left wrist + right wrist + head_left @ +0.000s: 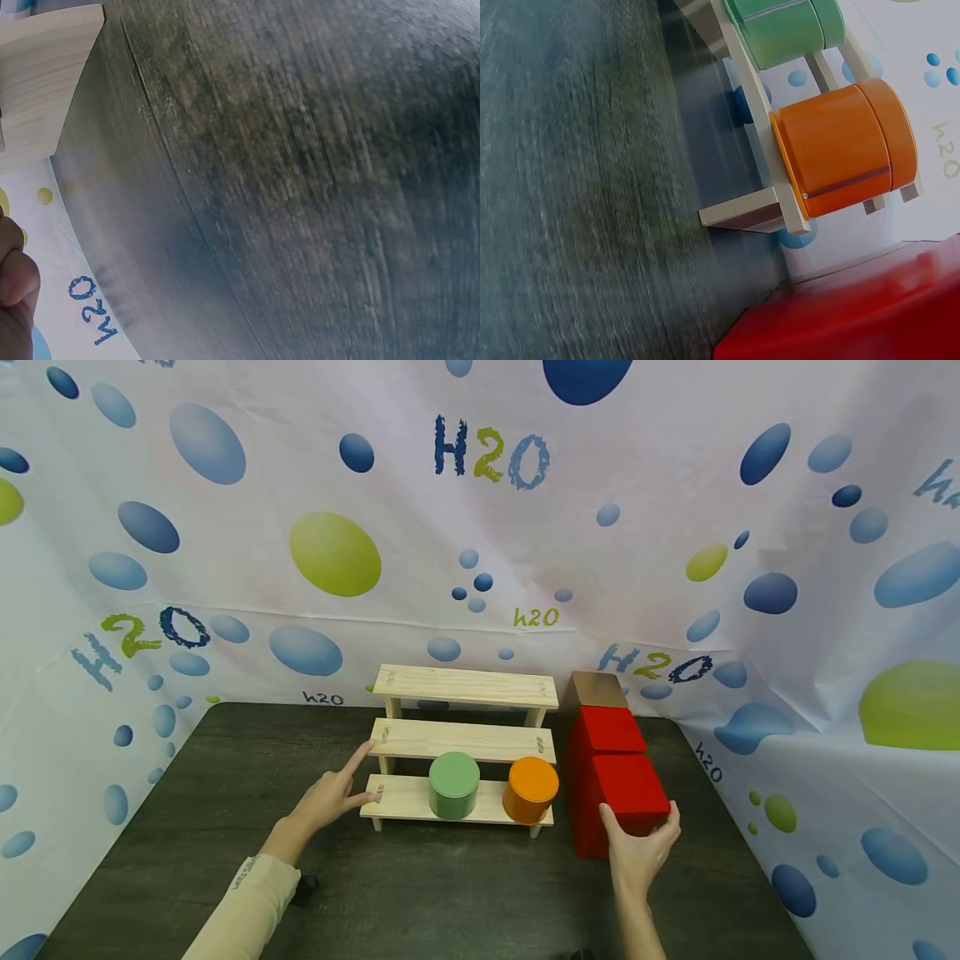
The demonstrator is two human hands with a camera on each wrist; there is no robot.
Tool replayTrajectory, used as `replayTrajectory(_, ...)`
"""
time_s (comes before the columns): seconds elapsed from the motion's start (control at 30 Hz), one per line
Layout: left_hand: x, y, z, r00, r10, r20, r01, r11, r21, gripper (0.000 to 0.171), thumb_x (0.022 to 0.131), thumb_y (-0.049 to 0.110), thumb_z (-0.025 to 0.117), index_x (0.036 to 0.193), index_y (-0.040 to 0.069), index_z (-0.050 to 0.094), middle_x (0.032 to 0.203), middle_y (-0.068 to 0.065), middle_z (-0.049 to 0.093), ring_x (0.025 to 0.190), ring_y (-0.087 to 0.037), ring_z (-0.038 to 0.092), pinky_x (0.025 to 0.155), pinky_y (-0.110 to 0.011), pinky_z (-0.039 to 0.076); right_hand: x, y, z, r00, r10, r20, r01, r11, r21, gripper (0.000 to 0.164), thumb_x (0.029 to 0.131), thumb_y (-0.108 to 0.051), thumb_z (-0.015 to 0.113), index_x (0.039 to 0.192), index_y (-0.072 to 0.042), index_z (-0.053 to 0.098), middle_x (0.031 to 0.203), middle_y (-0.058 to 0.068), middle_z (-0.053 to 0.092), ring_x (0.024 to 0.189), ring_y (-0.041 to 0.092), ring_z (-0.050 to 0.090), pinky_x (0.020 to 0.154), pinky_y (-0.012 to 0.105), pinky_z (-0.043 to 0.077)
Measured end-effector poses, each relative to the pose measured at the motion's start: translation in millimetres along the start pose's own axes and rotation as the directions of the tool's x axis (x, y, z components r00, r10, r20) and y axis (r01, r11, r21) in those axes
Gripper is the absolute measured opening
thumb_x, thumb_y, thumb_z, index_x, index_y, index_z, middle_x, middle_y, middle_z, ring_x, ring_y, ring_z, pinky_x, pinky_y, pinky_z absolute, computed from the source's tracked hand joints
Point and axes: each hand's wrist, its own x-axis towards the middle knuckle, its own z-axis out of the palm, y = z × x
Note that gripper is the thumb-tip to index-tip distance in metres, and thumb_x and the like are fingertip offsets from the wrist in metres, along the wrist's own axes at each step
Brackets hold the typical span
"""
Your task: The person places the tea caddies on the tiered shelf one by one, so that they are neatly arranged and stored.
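Note:
A pale wooden three-step stand [462, 739] stands at the back of the table. On its lowest step are a green lidded canister [454, 787] and an orange lidded canister [530, 791]. My left hand [322, 803] is at the stand's left end, index finger stretched to the middle step and thumb at the lowest one. In the left wrist view, only some bent fingers [16, 277] show at the edge. My right hand [643, 853] grips the front red box [630, 783] between thumb and fingers, to the right of the stand. Its lower front is partly behind the hand.
Behind the front red box come another red box [613, 729] and a brown box [597, 688], in a row toward the wall. A white curtain [420, 543] with blue and green spots surrounds the dark table [420, 893] at the back and sides.

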Motion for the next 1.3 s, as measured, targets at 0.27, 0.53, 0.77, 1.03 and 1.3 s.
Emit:
replayTrajectory(0.27,-0.7,-0.3,0.9,1.000,0.000,-0.008,0.000,1.000,0.013,0.089,0.082,0.025,0.068,0.147,0.020,0.008,0.047,0.006,0.036,0.039,-0.005,0.026,0.040,-0.021,0.027,-1.7,-4.3,-5.5,1.000,-0.005,0.023,0.006,1.000,-0.012,0.094,0.067,-0.012,0.079,0.140,0.000,0.021,0.136,0.024,0.029,0.123,0.042,0.030,0.099,0.058,0.023)
replayTrajectory(0.53,0.0,-1.4,2.2,1.000,0.001,-0.010,0.000,1.000,0.019,0.088,0.082,0.026,0.068,0.147,0.020,0.009,0.048,0.006,0.036,0.039,-0.005,0.026,0.040,-0.022,0.027,-0.8,-12.8,-14.5,0.998,-0.047,0.046,0.049,0.998,-0.033,0.090,0.067,-0.009,0.079,0.139,0.001,0.026,0.131,0.021,0.035,0.114,0.033,0.034,0.094,0.050,0.027)
replayTrajectory(0.77,0.0,-2.2,2.5,1.000,-0.001,-0.008,0.001,1.000,0.024,0.090,0.082,0.027,0.068,0.148,0.021,0.006,0.048,0.006,0.037,0.039,-0.005,0.027,0.040,-0.022,0.028,0.4,-29.8,-23.8,0.994,-0.090,0.057,0.094,0.993,-0.075,0.084,0.068,-0.006,0.077,0.138,0.000,0.030,0.127,0.011,0.040,0.103,0.012,0.035,0.084,0.027,0.028)
replayTrajectory(1.03,0.9,-1.7,1.7,1.000,-0.003,-0.008,0.003,1.000,0.019,0.090,0.082,0.026,0.068,0.148,0.021,0.006,0.048,0.006,0.037,0.040,-0.006,0.027,0.040,-0.022,0.027,2.4,-58.7,-35.0,0.987,-0.150,0.064,0.149,0.989,0.022,0.080,0.068,0.005,0.074,0.137,-0.004,0.035,0.114,-0.013,0.042,0.101,0.002,0.039,0.079,0.016,0.032)
replayTrajectory(1.3,0.9,-0.3,0.9,1.000,-0.013,0.002,0.013,1.000,0.016,0.090,0.082,0.026,0.068,0.147,0.021,0.006,0.048,0.005,0.037,0.040,-0.006,0.026,0.040,-0.022,0.027,3.0,-81.2,-42.9,0.971,-0.229,0.067,0.215,0.962,0.167,0.075,0.066,0.012,0.068,0.134,-0.001,0.039,0.113,-0.009,0.049,0.102,0.006,0.044,0.079,0.011,0.037)
